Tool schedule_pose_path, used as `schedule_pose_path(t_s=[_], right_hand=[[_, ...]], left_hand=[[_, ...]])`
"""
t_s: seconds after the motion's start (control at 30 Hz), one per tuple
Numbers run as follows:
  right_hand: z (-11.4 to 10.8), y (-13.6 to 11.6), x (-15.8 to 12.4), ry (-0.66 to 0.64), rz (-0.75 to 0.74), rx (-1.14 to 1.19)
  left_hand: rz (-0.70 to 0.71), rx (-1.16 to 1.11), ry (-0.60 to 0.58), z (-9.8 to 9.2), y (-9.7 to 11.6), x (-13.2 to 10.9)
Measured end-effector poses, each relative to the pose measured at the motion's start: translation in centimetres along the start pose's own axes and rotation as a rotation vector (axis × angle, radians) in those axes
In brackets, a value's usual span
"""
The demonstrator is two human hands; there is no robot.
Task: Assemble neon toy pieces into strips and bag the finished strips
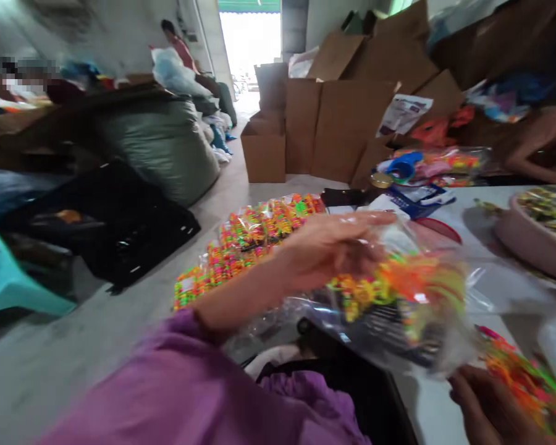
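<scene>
Clear bag [375, 318] of bright pieces, slanting in mid-view.
The left hand [340, 250] is gripping its upper-left end; it is extending down rightward toward the right hand [495, 405], whose grip is unclear.

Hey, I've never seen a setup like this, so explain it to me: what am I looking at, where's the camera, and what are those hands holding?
There's no machine here, just a person's two bare hands. The single picture comes from a camera worn on their head, looking forward and down. The left hand, reaching out from a purple sleeve, grips a clear plastic bag with bright pieces inside. The right hand is by the bag's lower corner; blur hides whether it touches. Beside it lies a pile of bright pieces. On the white table stands a pinkish tub full of small items. The bare arm behind it is another person's.
</scene>
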State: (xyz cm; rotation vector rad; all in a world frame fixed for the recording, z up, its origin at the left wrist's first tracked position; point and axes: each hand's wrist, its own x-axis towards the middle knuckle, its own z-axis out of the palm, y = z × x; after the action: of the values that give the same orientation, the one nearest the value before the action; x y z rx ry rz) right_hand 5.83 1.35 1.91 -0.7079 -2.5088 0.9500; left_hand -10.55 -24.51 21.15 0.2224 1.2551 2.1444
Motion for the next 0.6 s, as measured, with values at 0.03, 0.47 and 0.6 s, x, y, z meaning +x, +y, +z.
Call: schedule_pose_path(t_s=[0.03,0.47,0.6], right_hand=[[1.5,-0.6,0.9,-0.062,-0.039,0.024],[13.9,0.9,5.9,-0.115,-0.517,-0.288],[14.3,2.1,5.6,-0.133,-0.535,-0.275]], left_hand=[[0.045,0.102,0.154,-1.3,1.8,-2.6],[-0.013,0.369,1.11,-28.4,6.7,-15.9],[0.051,0.308,1.223,-37.4,8.0,-15.4]])
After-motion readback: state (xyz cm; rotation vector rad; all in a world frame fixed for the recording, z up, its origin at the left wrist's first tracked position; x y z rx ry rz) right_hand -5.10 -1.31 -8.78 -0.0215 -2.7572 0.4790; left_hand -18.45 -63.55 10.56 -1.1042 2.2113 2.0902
